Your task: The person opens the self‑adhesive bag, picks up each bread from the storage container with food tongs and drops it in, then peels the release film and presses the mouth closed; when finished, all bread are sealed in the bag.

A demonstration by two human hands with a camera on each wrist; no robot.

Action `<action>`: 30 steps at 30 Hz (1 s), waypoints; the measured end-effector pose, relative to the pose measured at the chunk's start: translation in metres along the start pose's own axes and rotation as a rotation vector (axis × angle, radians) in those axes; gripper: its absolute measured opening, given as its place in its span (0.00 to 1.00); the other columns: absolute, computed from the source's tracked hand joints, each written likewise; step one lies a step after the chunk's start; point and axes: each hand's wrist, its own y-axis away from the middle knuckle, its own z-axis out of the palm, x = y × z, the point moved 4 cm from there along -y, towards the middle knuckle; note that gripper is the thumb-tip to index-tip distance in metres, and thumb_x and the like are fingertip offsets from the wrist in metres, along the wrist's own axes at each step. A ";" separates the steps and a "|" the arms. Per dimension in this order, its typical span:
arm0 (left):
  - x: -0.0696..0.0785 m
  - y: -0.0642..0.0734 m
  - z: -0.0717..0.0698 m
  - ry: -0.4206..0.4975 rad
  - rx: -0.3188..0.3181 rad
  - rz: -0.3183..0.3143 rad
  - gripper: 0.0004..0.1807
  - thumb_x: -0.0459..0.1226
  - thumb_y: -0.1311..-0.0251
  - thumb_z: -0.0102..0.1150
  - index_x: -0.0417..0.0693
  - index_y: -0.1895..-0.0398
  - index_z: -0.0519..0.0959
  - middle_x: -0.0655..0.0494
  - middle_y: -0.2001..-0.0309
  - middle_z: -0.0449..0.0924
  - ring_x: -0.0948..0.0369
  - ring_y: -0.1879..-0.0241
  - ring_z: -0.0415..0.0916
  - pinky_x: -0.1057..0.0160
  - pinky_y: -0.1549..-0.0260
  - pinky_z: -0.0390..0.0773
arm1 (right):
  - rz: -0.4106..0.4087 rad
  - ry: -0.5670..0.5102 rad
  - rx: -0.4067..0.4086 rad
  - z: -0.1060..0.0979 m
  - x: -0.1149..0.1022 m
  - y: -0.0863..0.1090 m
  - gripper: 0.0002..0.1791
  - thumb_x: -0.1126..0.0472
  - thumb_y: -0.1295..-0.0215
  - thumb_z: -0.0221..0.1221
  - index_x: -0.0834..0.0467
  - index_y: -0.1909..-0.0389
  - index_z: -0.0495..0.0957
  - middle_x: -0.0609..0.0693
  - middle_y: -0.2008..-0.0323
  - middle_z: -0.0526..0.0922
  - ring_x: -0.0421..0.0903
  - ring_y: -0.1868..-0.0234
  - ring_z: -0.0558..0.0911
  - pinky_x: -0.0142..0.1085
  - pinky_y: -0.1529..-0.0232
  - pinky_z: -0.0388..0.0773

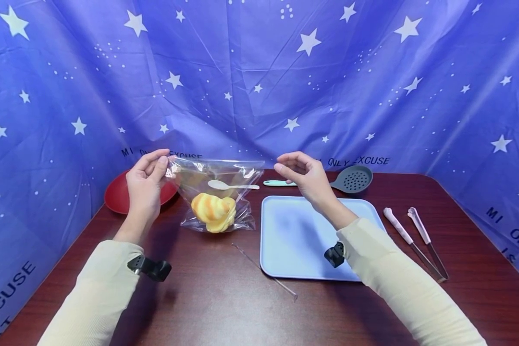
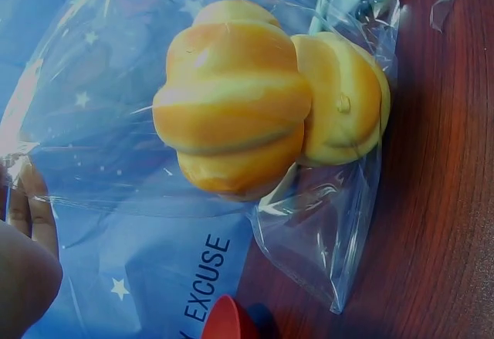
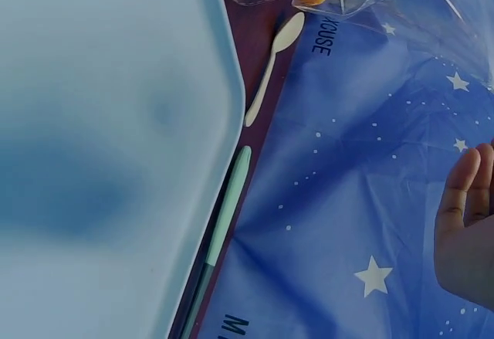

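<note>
A clear plastic bag (image 1: 246,175) hangs with two yellow-and-orange bread rolls (image 2: 231,100) at its bottom, close over the table. Thumb and fingers of my left hand (image 1: 146,178) pinch the bag's upper left corner. The top edge of the bag stretches across to the right, slack at its far corner. Just past that corner, my right hand (image 1: 304,178) is held in the air with loosely bent fingers and nothing in them. In the right wrist view, the same hand (image 3: 469,231) shows at the right edge, apart from the bag.
Below my right hand lies a light blue tray (image 1: 281,259). A white spoon (image 1: 238,187) and a slotted turner (image 1: 352,180) lie behind. Tongs (image 1: 419,242) are at the right, a red plate (image 1: 117,194) at the left. A thin clear strip (image 1: 281,283) lies in front, partly at the tray.
</note>
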 end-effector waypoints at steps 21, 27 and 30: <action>0.003 0.001 0.008 0.047 -0.051 0.043 0.12 0.22 0.31 0.55 0.40 0.56 0.86 0.50 0.66 0.88 0.61 0.75 0.86 0.68 0.72 0.84 | -0.069 0.070 -0.004 0.022 -0.002 -0.008 0.11 0.63 0.30 0.65 0.69 0.56 0.85 0.56 0.62 0.89 0.46 0.59 0.87 0.47 0.51 0.84; 0.000 0.003 0.006 0.055 -0.052 -0.004 0.12 0.25 0.29 0.55 0.43 0.53 0.85 0.51 0.66 0.87 0.61 0.72 0.86 0.68 0.70 0.84 | -0.081 0.067 0.000 0.024 -0.003 -0.006 0.10 0.64 0.31 0.65 0.68 0.57 0.85 0.56 0.65 0.89 0.40 0.63 0.86 0.43 0.54 0.85; -0.005 0.004 0.005 0.059 -0.090 -0.061 0.10 0.31 0.26 0.53 0.46 0.48 0.82 0.53 0.62 0.87 0.62 0.67 0.86 0.69 0.64 0.84 | -0.081 0.077 0.006 0.024 -0.001 -0.006 0.09 0.64 0.31 0.65 0.68 0.57 0.86 0.56 0.65 0.89 0.40 0.64 0.85 0.42 0.56 0.85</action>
